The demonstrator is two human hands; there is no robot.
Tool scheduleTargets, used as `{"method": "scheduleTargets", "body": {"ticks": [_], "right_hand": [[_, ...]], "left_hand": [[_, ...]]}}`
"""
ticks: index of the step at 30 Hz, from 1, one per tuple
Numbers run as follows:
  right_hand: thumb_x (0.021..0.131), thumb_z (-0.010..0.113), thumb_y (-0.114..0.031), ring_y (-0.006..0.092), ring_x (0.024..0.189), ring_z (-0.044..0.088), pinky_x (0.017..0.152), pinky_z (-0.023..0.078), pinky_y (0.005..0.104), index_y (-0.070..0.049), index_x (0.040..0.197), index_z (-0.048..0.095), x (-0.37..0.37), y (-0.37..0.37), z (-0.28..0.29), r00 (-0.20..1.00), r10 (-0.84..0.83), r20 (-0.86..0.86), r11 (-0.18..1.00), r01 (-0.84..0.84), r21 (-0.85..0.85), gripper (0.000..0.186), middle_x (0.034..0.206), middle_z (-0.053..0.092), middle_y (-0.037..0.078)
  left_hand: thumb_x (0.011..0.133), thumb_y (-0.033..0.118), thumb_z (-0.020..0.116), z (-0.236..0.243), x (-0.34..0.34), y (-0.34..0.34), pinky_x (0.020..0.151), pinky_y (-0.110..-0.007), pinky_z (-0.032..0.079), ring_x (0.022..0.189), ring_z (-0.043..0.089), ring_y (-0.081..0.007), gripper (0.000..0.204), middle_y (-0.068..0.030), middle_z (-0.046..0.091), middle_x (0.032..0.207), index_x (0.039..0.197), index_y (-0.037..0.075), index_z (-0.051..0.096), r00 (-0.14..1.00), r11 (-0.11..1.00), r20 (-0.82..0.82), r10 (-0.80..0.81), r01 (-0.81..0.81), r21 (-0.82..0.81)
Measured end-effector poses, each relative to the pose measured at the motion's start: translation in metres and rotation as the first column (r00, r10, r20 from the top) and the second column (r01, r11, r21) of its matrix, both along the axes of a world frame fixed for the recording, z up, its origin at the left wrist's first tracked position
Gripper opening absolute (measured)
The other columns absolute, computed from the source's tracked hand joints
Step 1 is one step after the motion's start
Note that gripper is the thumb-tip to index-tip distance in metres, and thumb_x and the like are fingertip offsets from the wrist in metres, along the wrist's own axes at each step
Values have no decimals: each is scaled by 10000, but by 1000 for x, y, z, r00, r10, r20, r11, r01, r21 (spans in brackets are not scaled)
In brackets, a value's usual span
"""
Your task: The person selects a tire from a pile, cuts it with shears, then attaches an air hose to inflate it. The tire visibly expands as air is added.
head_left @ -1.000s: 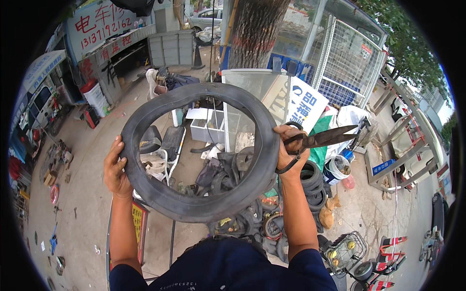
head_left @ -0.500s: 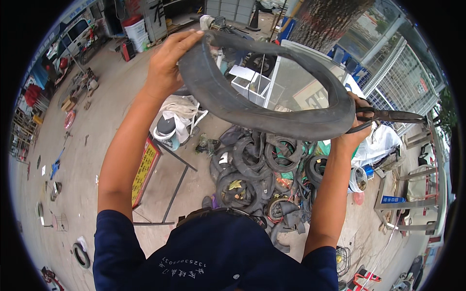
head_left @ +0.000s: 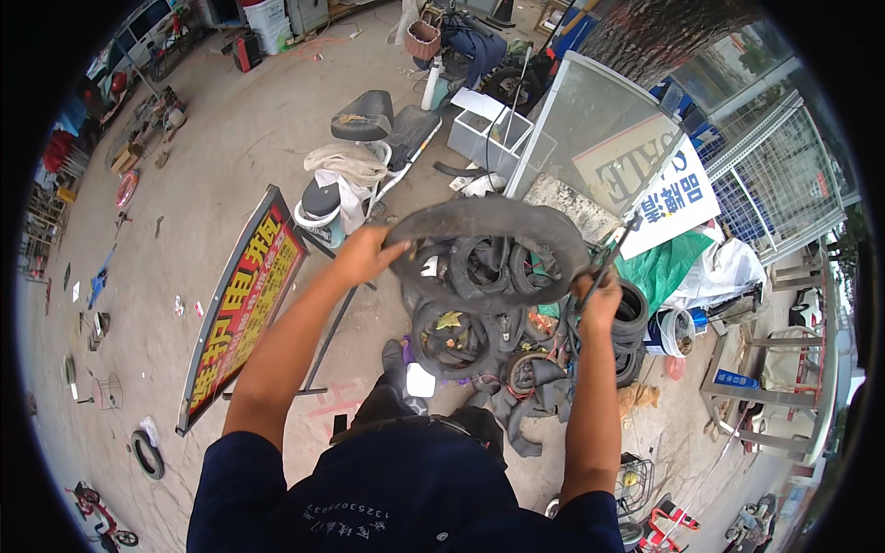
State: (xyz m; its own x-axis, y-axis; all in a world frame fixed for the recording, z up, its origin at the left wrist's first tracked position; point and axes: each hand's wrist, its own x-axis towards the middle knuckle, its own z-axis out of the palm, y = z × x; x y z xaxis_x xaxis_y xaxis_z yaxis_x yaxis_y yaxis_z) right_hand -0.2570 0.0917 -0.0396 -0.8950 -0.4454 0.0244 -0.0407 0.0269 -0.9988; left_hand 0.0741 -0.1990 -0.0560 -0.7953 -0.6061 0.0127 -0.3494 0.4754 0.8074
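Note:
A black rubber inner tube (head_left: 484,217) is stretched between my hands in a flat oval, blurred by motion. At its left end, my left hand (head_left: 367,253) is closed on the rubber. My right hand (head_left: 599,297) is closed at the right end, with a pair of dark scissors (head_left: 623,236) also in its grip, blades pointing up and away. Below the raised tube lies a heap of old tubes and tyres (head_left: 452,343), partly hidden by it.
A red and yellow sign board (head_left: 241,304) leans on a metal frame at left. Beyond the heap stand a white box (head_left: 479,138) and a glass panel (head_left: 590,138). At right are a white bucket (head_left: 678,334), a green sheet (head_left: 666,267) and stacked tyres (head_left: 631,318).
Both hands have come down and nearer with the inner tube, the right also moving left. The scissors have swung from pointing right to pointing up and away.

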Motion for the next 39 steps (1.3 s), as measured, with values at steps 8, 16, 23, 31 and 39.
{"method": "scheduleTargets", "body": {"ticks": [8, 16, 23, 31, 39], "right_hand": [[776, 666, 11, 140, 534, 607, 472, 472, 271, -29, 898, 611, 38, 53, -60, 958, 167, 232, 967, -205, 150, 139, 693, 634, 42], [780, 676, 9, 138, 550, 614, 478, 476, 273, -17, 908, 618, 57, 134, -77, 901, 293, 320, 936, -338, 95, 143, 712, 650, 55], [825, 750, -32, 136, 613, 637, 523, 503, 269, 12, 973, 640, 89, 150, -63, 796, 461, 392, 853, -520, 52, 189, 773, 667, 54], [853, 722, -8, 118, 543, 563, 485, 433, 268, -34, 943, 595, 211, 126, -49, 708, 633, 313, 746, -666, -4, 158, 698, 605, 31], [838, 757, -61, 59, 607, 498, 548, 405, 256, -51, 885, 614, 502, 108, -64, 483, 875, 37, 478, -873, 99, 151, 695, 561, -35]], "left_hand": [[1021, 356, 644, -42, 86, 99, 632, -296, 542, 733, 655, -113, 351, -21, 721, 873, 1038, 17, 732, 995, 834, 102, -8, -50, 550], [1020, 403, 634, -10, 109, 233, 701, -314, 554, 792, 678, -145, 417, -56, 734, 907, 1057, -3, 723, 957, 763, 205, 206, -289, 579], [1025, 327, 636, 35, 154, 297, 845, -340, 568, 899, 703, -190, 377, -125, 750, 978, 1101, -38, 693, 923, 651, 107, 370, -340, 678], [1003, 305, 671, 47, 292, 363, 823, -343, 582, 868, 714, -196, 346, -117, 751, 945, 1063, -32, 720, 846, 603, -19, 533, -363, 711], [994, 373, 662, 29, 578, 491, 846, -306, 528, 935, 650, -156, 484, -92, 719, 1042, 1242, -43, 667, 610, 432, -40, 792, -512, 742]]}}
